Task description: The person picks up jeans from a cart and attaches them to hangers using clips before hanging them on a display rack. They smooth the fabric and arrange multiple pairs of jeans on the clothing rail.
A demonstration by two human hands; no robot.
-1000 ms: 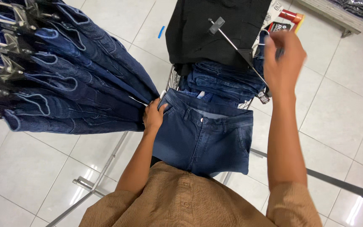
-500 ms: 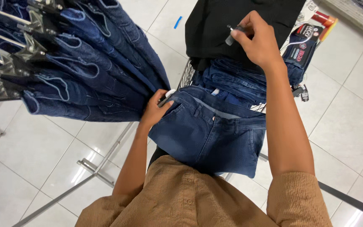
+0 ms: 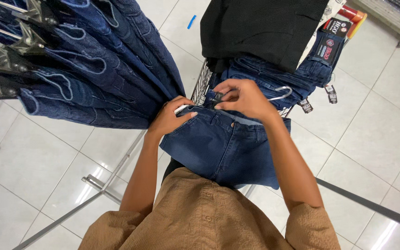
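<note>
A pair of dark blue jeans (image 3: pixel 223 148) lies across the edge of a wire basket (image 3: pixel 201 83) in front of me. My left hand (image 3: pixel 170 115) grips the left end of its waistband. My right hand (image 3: pixel 246 98) holds a clip hanger (image 3: pixel 281 91) with a metal hook against the top of the waistband. More folded blue jeans (image 3: pixel 274 76) are stacked in the basket behind, with a black garment (image 3: pixel 260 28) on top of them.
A rack of blue jeans on clip hangers (image 3: pixel 70 69) hangs at the left, close to my left arm. Its metal frame (image 3: pixel 93 183) stands on white floor tiles. Tagged jeans with cardboard labels (image 3: pixel 332 44) lie at the basket's far right. A dark rail (image 3: pixel 371 208) crosses the lower right.
My right hand has come down from the black garment at the top with the hanger and now rests at the jeans' waistband. The left hand stayed on the waistband.
</note>
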